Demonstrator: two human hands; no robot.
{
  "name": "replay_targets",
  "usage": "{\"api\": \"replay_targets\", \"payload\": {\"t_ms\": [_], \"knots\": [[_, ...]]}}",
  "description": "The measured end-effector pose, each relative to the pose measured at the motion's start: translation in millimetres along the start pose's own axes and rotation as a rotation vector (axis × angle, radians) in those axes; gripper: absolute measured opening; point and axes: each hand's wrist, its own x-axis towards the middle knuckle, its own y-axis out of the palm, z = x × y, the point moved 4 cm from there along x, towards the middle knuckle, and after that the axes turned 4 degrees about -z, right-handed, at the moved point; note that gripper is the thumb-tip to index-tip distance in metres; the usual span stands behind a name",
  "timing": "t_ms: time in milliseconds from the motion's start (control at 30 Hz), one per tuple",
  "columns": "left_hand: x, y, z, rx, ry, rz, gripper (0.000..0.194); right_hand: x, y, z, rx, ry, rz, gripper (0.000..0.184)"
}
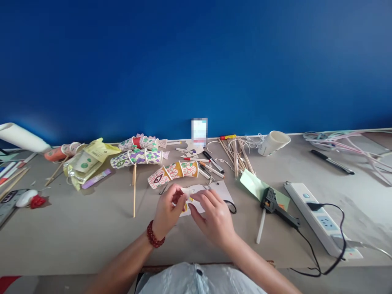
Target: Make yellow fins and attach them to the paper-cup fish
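Observation:
Near the middle of the table, my left hand, with a red bead bracelet at the wrist, is closed on a small piece of white paper. My right hand faces it, thumb and forefinger apart, fingertips close to that piece and a bit of yellow. Whether they touch it is hard to tell. Beneath both hands lies a white paper sheet, partly hidden, with a black loop at its right edge. Just behind stands a yellow and red patterned fish of joined paper cups.
More paper-cup fish lie at the back left, beside a yellow plastic packet. On the right are a glue gun, a power strip with cords, thin wooden sticks and a paper cup. A lit phone leans against the blue wall.

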Motion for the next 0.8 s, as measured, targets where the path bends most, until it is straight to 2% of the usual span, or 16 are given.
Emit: {"api": "replay_targets", "payload": {"t_ms": [167, 400, 633, 700, 800], "knots": [[-1.0, 6.7, -2.5, -0.029, 0.016, -0.045, 0.012, -2.8, 20.0, -6.6, -0.065, 0.017, -0.020, 0.014], [-4.7, 14.8, -4.3, 0.030, 0.093, 0.004, 0.010, -6.9, 18.6, -21.2, -0.009, 0.080, -0.009, 0.012], [0.4, 6.2, -20.2, 0.204, 0.250, 0.118, 0.011, -5.7, 8.4, -28.5, 0.113, 0.103, -0.015, 0.015], [8.3, -0.8, -25.5, 0.330, 0.339, 0.102, 0.012, -5.4, 2.6, -36.0, 0.102, 0.143, -0.060, 0.014], [33.8, -16.5, -32.8, 0.543, 0.467, 0.000, 0.011, -5.8, -8.4, -55.0, 0.083, 0.299, -0.159, 0.008]]}}
